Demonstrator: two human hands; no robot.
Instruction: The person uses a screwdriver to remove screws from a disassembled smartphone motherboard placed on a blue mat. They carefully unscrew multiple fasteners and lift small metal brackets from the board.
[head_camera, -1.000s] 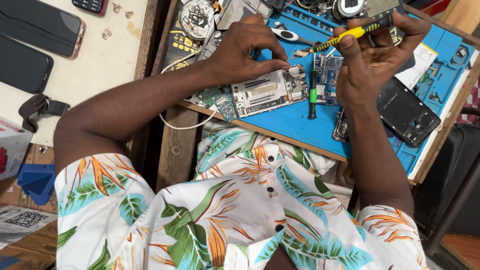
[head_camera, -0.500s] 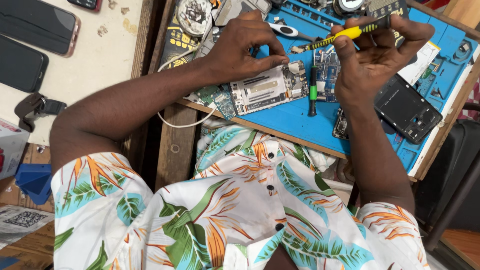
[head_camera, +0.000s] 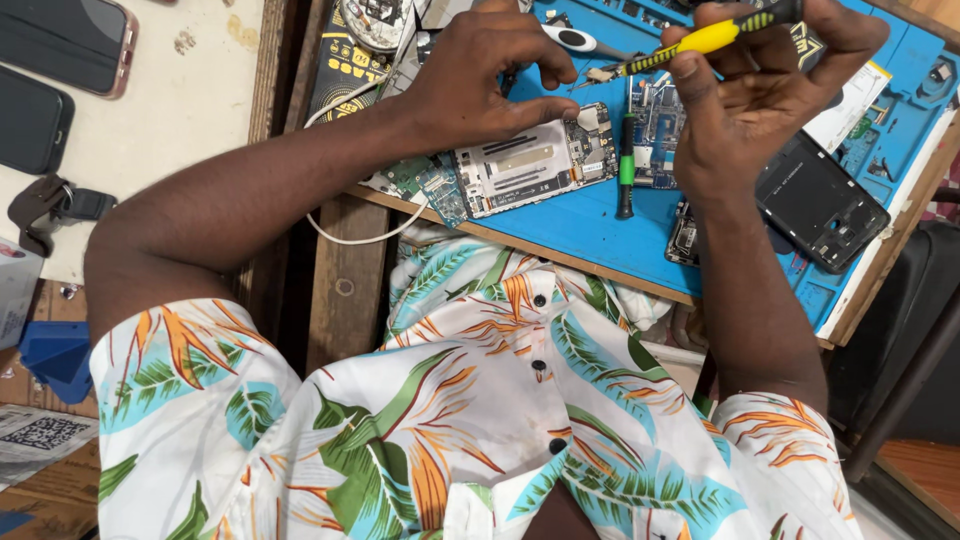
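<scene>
Head view: left hand (head_camera: 480, 75) pressed fingers down on the opened phone (head_camera: 530, 165), which lay on the blue mat (head_camera: 590, 225). Right hand (head_camera: 760, 95), above the mat's far side, gripped a yellow screwdriver (head_camera: 690, 45); its tip possibly touched the phone's edge. Green screwdriver (head_camera: 626, 165) lay just beside the phone.

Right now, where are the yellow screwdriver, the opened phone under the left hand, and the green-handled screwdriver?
yellow screwdriver (head_camera: 705, 38): head view, on its yellow handle.
opened phone (head_camera: 530, 165): head view, on its silver inner plate.
green-handled screwdriver (head_camera: 626, 150): head view, on the green grip.
</scene>
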